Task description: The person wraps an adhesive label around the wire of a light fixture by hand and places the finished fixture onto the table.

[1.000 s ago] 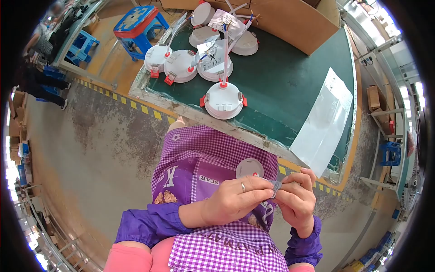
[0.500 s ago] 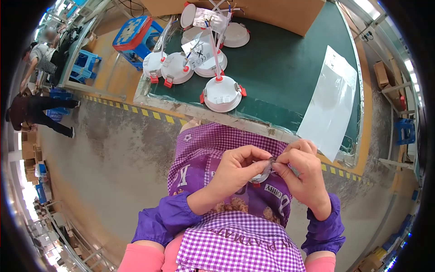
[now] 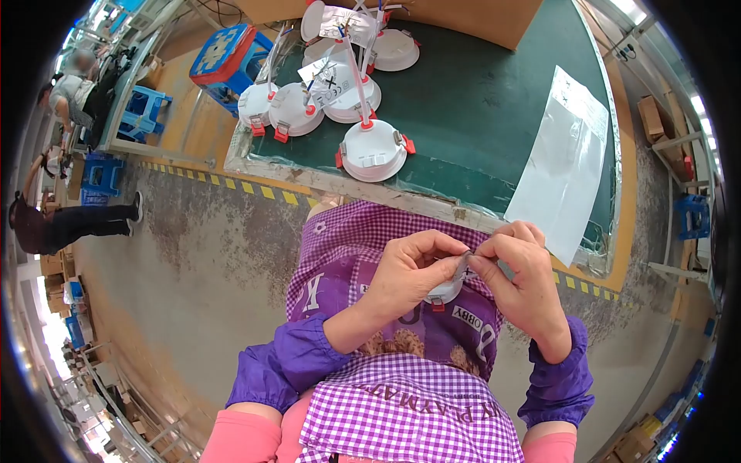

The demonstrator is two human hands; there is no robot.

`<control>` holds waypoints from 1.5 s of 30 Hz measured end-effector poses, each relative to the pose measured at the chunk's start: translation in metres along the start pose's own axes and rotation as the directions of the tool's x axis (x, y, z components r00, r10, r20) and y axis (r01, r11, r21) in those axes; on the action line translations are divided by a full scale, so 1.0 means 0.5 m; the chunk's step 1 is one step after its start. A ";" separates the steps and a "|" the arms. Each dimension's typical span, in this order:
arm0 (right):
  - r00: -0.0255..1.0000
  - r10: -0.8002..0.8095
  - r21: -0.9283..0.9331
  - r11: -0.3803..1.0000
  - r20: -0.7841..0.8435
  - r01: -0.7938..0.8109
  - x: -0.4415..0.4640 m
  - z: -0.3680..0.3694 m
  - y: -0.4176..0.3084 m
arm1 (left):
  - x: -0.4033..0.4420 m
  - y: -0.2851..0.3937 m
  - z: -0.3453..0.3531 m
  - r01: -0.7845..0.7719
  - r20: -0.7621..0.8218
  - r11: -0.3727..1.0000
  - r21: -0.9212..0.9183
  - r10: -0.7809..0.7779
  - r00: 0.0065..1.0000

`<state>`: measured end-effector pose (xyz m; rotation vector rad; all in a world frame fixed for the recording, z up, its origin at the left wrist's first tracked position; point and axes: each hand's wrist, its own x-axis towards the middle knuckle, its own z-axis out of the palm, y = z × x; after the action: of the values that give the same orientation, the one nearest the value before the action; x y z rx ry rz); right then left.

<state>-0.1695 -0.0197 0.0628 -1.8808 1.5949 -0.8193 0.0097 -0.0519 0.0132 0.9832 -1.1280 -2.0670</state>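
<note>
A round white downlight (image 3: 444,292) with a red-tipped clip rests on my lap, partly covered by my hands. Above it, the fingertips of my left hand (image 3: 413,270) are pinched on a thin silvery label (image 3: 466,270) with dark marks. From the other side, thumb and forefinger of my right hand (image 3: 521,274) pinch the same label. Most of the label is hidden behind the fingers. Nearest on the green-topped table (image 3: 471,116) is another white downlight (image 3: 373,150) with red clips and an upright white cable.
Several more downlights (image 3: 293,109) stand at the table's left, a silvery printed sheet (image 3: 330,77) among them. At right lies a long white sheet (image 3: 559,170). A cardboard box (image 3: 463,19) stands behind, and a blue stool (image 3: 224,62) is beyond the left edge. Two people are far left.
Both hands have shifted slightly, still pinching at the label, and more of the lap downlight shows. My view has tilted a little. The person at far left has changed stance.
</note>
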 end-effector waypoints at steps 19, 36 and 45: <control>0.999 0.027 -0.008 1.000 0.031 -0.027 0.004 0.001 -0.003 | -0.003 -0.004 -0.001 -0.016 0.006 1.000 -0.025 0.016 1.000; 0.999 0.037 -0.002 0.999 0.040 -0.037 0.005 -0.001 -0.008 | -0.005 -0.009 -0.001 -0.051 -0.005 0.999 -0.002 0.051 0.999; 0.998 0.040 -0.005 0.999 0.047 -0.040 0.004 -0.001 -0.006 | -0.005 -0.020 -0.002 -0.118 -0.006 0.993 0.028 0.118 0.993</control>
<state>-0.1677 -0.0210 0.0656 -1.8512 1.6016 -0.7494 0.0103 -0.0458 0.0050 0.9139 -1.1857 -1.9571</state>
